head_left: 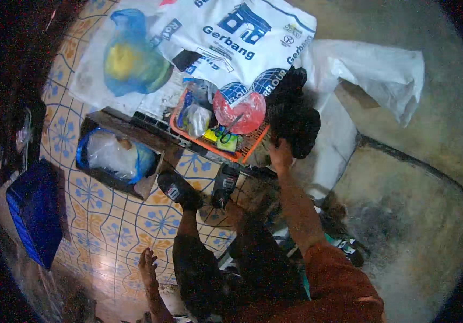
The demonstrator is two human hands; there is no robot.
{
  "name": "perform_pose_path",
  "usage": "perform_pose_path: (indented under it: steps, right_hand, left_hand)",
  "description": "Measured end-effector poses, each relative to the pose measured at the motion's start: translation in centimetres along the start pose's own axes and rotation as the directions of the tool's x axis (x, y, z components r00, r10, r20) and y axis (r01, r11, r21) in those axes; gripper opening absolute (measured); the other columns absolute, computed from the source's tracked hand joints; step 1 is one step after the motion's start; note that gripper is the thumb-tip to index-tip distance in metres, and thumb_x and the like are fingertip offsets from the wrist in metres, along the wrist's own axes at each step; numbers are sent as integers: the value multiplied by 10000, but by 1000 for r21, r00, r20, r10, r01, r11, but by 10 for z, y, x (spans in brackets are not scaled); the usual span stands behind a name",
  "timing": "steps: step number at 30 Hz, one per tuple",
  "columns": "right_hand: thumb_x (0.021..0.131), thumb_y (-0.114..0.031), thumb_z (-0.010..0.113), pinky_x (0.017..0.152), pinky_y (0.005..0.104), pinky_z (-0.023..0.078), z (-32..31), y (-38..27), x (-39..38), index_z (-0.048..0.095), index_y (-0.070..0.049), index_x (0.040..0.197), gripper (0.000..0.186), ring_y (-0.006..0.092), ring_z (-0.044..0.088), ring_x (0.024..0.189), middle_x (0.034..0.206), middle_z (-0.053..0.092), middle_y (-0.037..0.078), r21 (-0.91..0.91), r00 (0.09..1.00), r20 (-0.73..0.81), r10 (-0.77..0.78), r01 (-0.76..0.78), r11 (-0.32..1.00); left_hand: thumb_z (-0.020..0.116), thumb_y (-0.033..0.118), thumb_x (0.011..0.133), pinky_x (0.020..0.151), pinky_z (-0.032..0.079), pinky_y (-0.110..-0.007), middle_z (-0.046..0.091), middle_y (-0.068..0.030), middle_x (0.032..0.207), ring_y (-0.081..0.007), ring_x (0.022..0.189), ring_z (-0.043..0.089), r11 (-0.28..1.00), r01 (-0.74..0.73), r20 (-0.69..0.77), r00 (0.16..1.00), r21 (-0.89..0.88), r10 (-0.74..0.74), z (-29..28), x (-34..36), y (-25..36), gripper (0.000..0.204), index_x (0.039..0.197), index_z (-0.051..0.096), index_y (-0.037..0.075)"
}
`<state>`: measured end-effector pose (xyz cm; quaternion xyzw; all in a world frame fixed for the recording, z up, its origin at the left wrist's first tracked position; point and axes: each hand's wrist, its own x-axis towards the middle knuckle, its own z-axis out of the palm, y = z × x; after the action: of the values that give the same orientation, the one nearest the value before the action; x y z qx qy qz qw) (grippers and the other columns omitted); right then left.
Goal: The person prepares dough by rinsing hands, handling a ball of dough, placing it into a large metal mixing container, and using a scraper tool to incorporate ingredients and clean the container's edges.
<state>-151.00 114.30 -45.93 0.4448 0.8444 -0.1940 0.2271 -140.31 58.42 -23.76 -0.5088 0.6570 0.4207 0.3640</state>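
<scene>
My right hand (pixel 281 155) reaches forward to the lower left edge of a crumpled black plastic bag (pixel 299 116). Its fingers look closed on the bag's edge, though their tips are partly hidden. Left of that hand stands an orange basket (pixel 252 151). In it lie a red plastic bag (pixel 237 110), scissors (pixel 223 133) with dark handles, a yellow-green packet (pixel 227 142) and a clear bundle (pixel 196 119). My left hand (pixel 148 266) hangs low over the tiled floor at the lower left, fingers apart, holding nothing.
Printed white sacking (pixel 231 37) spreads behind the basket, with a white sheet (pixel 374 64) at right. A blue plastic bag (pixel 134 64) with yellow contents lies far left. Nearer stand an opened cardboard box (pixel 99 180) and a blue box-like object (pixel 35 212). My sandalled feet stand on patterned tiles.
</scene>
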Motion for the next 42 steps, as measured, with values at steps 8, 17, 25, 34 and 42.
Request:
perform_pose_path:
  steps: [8,17,25,34,42]
  right_hand:
    - [751,-657,680,1086,572,284,-101,-13,107,350,-96,1468,968,482,316,1345,1499,302,264,-360,864,-397,-309,163,918]
    - [799,-544,715,1128,532,262,-104,75,178,247,-100,1524,971,494,272,1384,1517,214,340,142,869,-229,-438,475,869]
    - [847,-505,683,1115,456,321,-92,91,154,253,-102,1521,896,404,357,1382,1507,340,245,483,921,-190,-340,389,784]
    - [778,-406,719,926,499,469,-96,97,227,652,-102,1165,497,434,586,1108,1306,544,262,169,990,-130,-46,68,983]
    - [833,-231,632,998,370,412,-113,136,179,627,32,1146,409,294,594,1089,1132,653,151,687,920,-391,28,271,674]
  left_hand:
    - [545,305,984,1006,421,-366,602,-216,1253,-286,1152,572,855,-411,275,902,317,332,183,54,78,480,1264,549,-86]
    - [602,312,966,919,476,-348,645,-185,1199,-240,1082,622,697,-676,535,691,239,487,406,43,192,469,1272,561,-40]
    - [586,388,949,895,504,-379,665,-234,1129,-336,1041,658,304,-931,664,359,203,656,580,30,274,501,1244,585,-17]
    - [612,351,940,865,515,-388,688,-219,1049,-340,966,680,420,-880,735,434,223,521,618,7,213,458,1227,595,-6]
    - [743,434,836,955,472,-373,652,-175,1149,-274,1120,606,782,-610,802,398,-131,445,630,-7,182,773,1363,437,-43]
